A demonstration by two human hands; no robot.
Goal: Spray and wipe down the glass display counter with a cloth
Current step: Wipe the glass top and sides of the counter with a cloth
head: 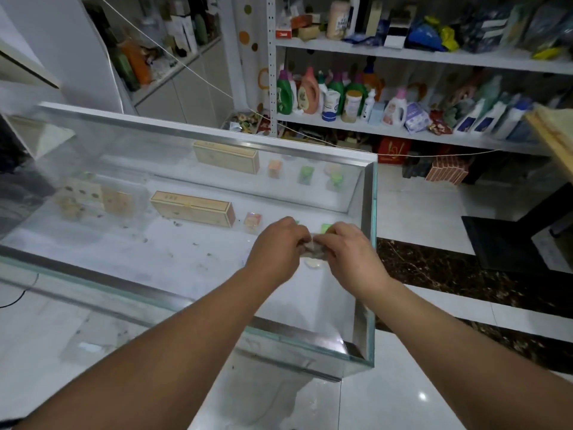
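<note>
The glass display counter (pixel 124 252) fills the middle of the view, its top dusty and smeared. Over its right end, both hands meet around a small crumpled greyish-white cloth (pixel 313 248). My left hand (pixel 277 246) grips the cloth's left side with curled fingers. My right hand (pixel 348 248) pinches its right side. Most of the cloth is hidden between the hands, and a pale bit of it hangs down toward the glass. No spray bottle shows in view.
Inside the counter lie long tan boxes (pixel 192 209) and small coloured packets (pixel 307 174). Behind stand white shelves (pixel 403 131) with detergent bottles. A black table base (pixel 508 243) and wooden tabletop edge (pixel 555 135) sit at right. A string (pixel 418 155) crosses behind the counter.
</note>
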